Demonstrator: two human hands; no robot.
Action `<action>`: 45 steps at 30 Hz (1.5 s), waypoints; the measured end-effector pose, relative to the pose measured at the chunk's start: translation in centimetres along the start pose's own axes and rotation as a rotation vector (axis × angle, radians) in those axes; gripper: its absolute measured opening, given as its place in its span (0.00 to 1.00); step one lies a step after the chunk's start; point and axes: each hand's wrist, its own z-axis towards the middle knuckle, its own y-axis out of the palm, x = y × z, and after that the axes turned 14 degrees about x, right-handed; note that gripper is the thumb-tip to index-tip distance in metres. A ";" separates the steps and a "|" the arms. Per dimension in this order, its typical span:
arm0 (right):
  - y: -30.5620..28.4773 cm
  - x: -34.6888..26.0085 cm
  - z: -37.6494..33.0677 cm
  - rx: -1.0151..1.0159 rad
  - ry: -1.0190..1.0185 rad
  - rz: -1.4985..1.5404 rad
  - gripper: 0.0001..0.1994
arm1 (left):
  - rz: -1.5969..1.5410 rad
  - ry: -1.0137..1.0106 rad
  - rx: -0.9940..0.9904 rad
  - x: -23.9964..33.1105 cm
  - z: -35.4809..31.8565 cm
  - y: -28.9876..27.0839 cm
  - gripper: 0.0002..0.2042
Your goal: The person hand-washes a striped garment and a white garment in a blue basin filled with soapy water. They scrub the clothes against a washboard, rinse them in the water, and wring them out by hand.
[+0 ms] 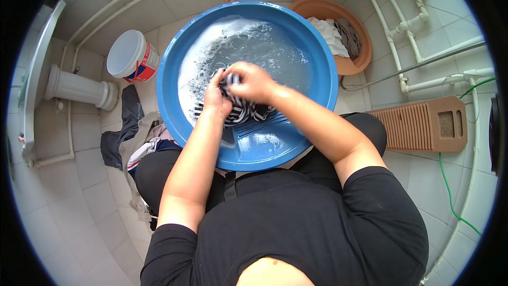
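Observation:
A large round blue washtub (pixel 327 82) stands right in front of me, holding cloudy, sudsy water (pixel 280 55). Over its near half, my left hand (pixel 216 95) and my right hand (pixel 250 82) meet on a wet black-and-white striped garment (pixel 241 112). Both hands are closed on the bunched cloth, the right one slightly blurred. The rest of the garment hangs down onto the ridged washboard part (pixel 267 130) moulded into the tub's near side. Foam (pixel 193 74) gathers along the left and far edge of the water.
Behind the tub at right, a brown basin (pixel 362 47) holds white and grey-brown clothes. A white bucket (pixel 127 55) stands at left, near a pedestal (pixel 79 89). Clothes (pixel 138 135) lie on the floor by my left leg. A brown washboard (pixel 423 124) and a green cord (pixel 447 180) are at right.

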 end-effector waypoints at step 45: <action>0.9 -1.0 0.3 -0.006 0.062 0.170 0.13 | -0.100 -0.100 -0.070 0.3 3.5 -2.3 0.13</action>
